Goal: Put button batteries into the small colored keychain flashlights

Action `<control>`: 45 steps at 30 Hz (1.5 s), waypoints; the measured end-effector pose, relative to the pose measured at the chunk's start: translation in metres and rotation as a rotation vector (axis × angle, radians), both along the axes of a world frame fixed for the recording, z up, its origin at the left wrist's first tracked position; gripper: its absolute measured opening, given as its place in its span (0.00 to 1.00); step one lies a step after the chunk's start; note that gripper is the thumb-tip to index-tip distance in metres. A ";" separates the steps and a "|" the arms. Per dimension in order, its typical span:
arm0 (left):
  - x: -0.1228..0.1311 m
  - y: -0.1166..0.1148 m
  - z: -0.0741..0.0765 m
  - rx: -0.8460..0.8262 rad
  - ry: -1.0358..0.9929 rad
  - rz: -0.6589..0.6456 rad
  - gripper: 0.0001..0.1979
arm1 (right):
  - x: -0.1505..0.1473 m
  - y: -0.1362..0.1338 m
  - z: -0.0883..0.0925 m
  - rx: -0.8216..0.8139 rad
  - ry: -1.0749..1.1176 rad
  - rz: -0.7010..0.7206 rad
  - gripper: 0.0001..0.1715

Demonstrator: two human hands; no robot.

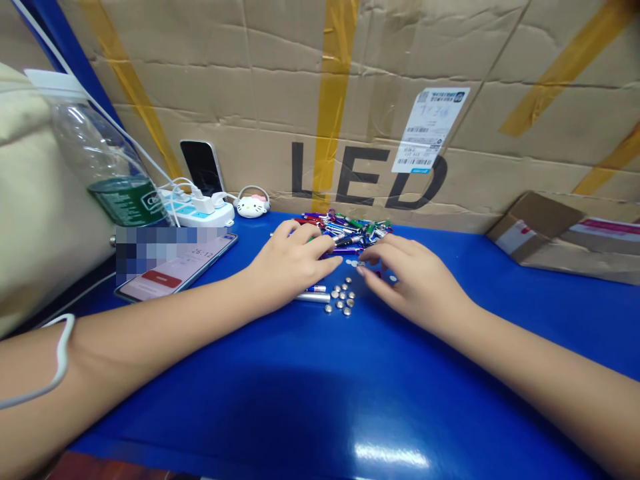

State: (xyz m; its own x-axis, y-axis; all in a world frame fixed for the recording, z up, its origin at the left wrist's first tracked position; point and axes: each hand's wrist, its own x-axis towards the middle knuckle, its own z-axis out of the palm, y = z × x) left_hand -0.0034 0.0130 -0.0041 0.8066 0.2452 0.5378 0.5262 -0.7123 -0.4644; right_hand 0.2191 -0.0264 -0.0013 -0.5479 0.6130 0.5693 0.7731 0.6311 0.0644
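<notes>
Fingers of the left hand [300, 263] arch down over the blue table [320, 400], thumb and forefinger slightly parted; from where I stand, I cannot tell whether they grip anything; a silver tube [314, 298] pokes out beneath them, on the near side. The right hand [415, 275] faces it, thumb and forefinger tips close together beside some small pale discs [355, 264]; whether they pinch one I cannot tell. Between the two hands, just nearer than the fingertips, lies a loose cluster of silver buttons [340, 305]; just beyond the fingertips sits a heap of shiny coloured tubes [345, 251]; well left of the left fingers lies a lit phone [173, 270]; well right of the right fingers stands a small carton [540, 230].
</notes>
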 end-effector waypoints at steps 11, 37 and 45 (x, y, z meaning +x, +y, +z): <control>0.003 -0.004 0.001 -0.244 -0.009 0.049 0.14 | -0.002 0.001 -0.002 -0.103 0.004 0.007 0.10; 0.003 0.006 -0.005 -0.604 -0.249 0.101 0.14 | 0.000 0.009 -0.008 -0.278 -0.101 0.144 0.04; -0.002 0.022 -0.004 -0.948 -0.272 0.314 0.18 | 0.007 0.011 -0.006 -0.311 -0.095 0.117 0.09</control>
